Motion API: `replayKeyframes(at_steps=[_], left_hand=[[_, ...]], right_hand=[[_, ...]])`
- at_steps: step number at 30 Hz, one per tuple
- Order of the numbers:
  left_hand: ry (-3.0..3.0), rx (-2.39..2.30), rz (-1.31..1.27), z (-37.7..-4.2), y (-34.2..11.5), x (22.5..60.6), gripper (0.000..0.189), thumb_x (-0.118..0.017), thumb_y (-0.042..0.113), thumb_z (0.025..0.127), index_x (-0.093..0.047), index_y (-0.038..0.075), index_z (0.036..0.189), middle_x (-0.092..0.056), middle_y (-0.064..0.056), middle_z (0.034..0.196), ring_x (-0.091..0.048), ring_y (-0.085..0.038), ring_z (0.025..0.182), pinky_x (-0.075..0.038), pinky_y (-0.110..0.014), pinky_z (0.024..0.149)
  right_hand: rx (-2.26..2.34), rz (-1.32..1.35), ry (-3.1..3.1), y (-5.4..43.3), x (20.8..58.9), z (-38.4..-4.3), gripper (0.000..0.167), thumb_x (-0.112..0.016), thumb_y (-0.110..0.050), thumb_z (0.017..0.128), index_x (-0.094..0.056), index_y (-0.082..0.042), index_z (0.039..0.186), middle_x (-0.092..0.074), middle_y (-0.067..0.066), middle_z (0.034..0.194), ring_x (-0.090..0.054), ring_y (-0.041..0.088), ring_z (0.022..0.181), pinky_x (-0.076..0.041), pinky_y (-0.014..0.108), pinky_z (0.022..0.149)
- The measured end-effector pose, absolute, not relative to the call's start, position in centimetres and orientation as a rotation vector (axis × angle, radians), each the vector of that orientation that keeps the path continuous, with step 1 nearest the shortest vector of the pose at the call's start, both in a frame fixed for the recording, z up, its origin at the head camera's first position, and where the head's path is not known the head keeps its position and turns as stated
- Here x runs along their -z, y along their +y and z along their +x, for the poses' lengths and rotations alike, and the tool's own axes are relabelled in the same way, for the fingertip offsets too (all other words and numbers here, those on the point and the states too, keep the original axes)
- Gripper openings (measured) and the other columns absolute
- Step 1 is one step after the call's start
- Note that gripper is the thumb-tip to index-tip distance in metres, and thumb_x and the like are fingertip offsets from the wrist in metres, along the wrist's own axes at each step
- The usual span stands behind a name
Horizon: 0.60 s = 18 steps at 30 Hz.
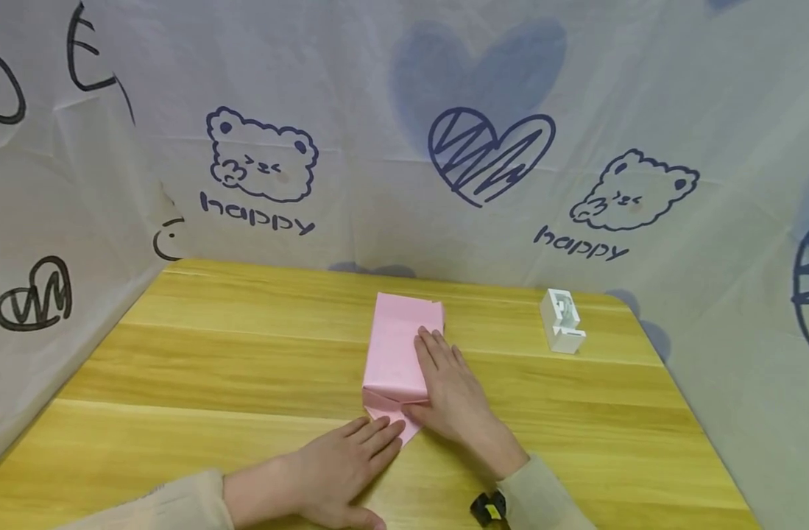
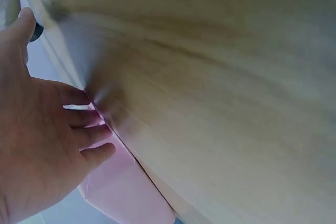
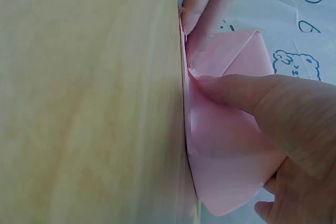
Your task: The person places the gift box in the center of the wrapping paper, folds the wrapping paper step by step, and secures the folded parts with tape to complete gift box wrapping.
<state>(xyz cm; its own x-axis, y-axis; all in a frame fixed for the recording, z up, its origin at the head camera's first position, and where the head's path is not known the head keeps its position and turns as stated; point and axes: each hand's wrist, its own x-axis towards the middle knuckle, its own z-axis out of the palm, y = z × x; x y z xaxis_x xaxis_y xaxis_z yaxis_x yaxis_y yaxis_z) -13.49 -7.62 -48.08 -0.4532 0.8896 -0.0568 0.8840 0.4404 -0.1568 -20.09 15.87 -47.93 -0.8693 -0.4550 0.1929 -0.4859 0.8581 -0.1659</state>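
Note:
A box wrapped in pink paper lies on the wooden table, with a folded flap spread from its near end. My left hand presses on this flap with straight fingers, thumb held apart. On the right part of the box's top rest the extended fingers of my right hand. In the right wrist view, the right thumb touches the folded pink end near the flap's crease. Left fingertips lie along the pink paper's edge at the table in the left wrist view.
A white tape dispenser stands on the table toward the back right. A black device with a yellow mark sits by the right sleeve. Printed white cloth hangs behind the table and along its sides.

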Motion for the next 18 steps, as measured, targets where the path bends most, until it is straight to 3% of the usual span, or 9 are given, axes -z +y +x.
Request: replayKeyframes(at_steps=[10,18], left_hand=[[-2.693,-0.209,-1.624,-13.16,-7.58,47.68,0.093,-0.026,0.08,0.099,-0.045,0.011,0.158,-0.036,-0.017,0.165,-0.038,-0.033,0.151,-0.038,-0.047,0.12],[-2.897,-0.014,-1.648,-13.76,-7.98,47.24,0.09,-0.025,0.08,0.098,-0.035,0.019,0.164,-0.021,-0.01,0.172,-0.025,-0.03,0.157,-0.029,-0.053,0.124]], right_hand=[[-0.34,0.719,-2.903,15.79,47.9,-19.94,0.112,-0.088,-0.045,0.082,-0.024,0.001,0.163,-0.022,0.017,0.171,-0.021,0.035,0.158,-0.022,0.052,0.127],[-0.34,0.713,-2.91,15.79,47.8,-19.96,0.113,-0.088,-0.045,0.082,-0.024,0.001,0.164,-0.021,0.017,0.171,-0.02,0.035,0.158,-0.02,0.051,0.127]])
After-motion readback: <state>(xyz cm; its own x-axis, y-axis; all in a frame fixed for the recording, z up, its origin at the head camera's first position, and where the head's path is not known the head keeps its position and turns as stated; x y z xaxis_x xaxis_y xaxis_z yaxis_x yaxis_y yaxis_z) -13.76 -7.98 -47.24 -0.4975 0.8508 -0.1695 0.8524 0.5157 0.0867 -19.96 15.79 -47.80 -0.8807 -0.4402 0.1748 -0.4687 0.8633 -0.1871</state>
